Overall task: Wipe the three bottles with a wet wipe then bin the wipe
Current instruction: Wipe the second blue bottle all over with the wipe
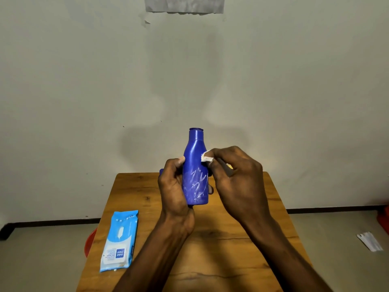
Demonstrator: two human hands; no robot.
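While partly hidden by hand [174,184], bottle [195,165]

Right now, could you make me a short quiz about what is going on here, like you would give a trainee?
1. True or false: the blue bottle is standing on the table.
2. Which hand presses the white wipe against the bottle: A) left hand, B) right hand?
3. Fill in: the pack of wipes lies near the table's ____ edge.

Key:
1. False; the left hand holds it upright above the table.
2. B; the wipe is pinched in that hand's fingers at the bottle's shoulder.
3. Left, flat on the wood.
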